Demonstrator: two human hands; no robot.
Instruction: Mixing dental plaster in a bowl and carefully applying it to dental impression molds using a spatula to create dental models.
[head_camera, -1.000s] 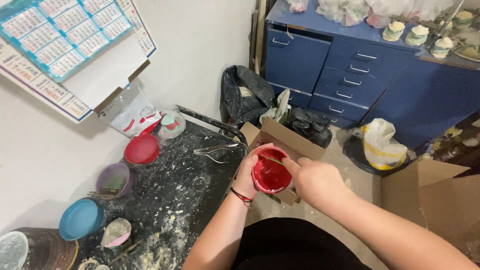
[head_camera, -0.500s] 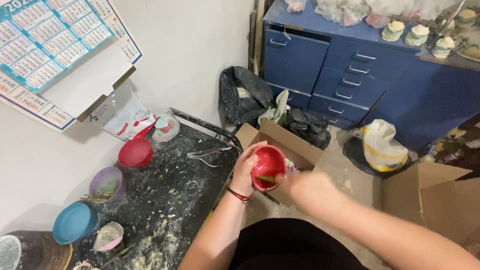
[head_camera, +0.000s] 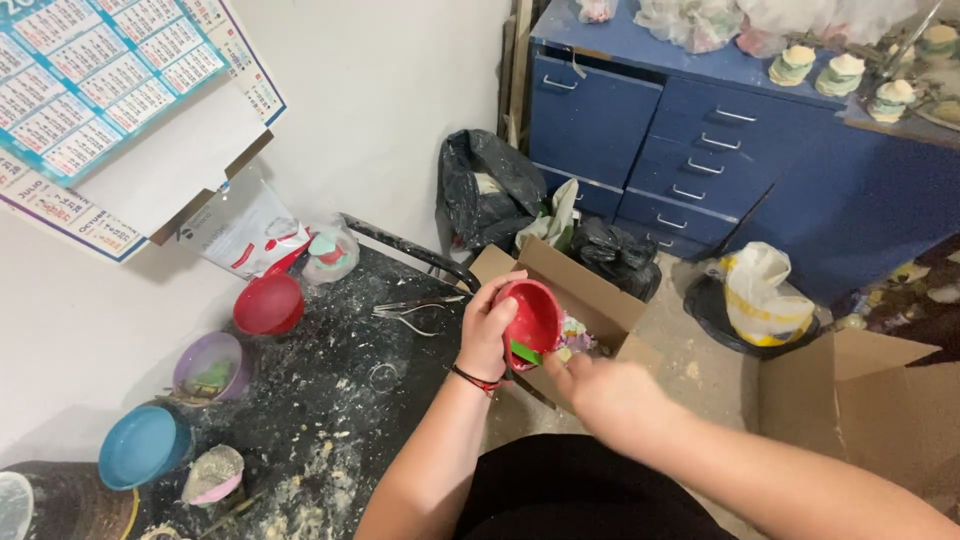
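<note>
Two hands at work, head view only. Left hand (head_camera: 490, 335) grips a small red bowl (head_camera: 530, 318) by its rim and back, tipped on its side so the mouth faces right, held out past the counter (head_camera: 350, 400) edge and over an open cardboard box (head_camera: 590, 290) on the floor, likely so whatever comes out falls into the box. Right hand (head_camera: 610, 395) blurred, fingers reaching at the bowl's lower lip where something green (head_camera: 525, 352) shows; cannot tell whether it pinches anything

Counter black, crusted with pale crumbs. On it: a second red bowl (head_camera: 268, 304), purple bowl (head_camera: 210, 366), blue bowl (head_camera: 142, 446), metal pliers (head_camera: 410, 312), all well apart from the hands. Black rubbish bags (head_camera: 490, 190) and blue drawer cabinet (head_camera: 680, 150) crowd the floor beyond the box
</note>
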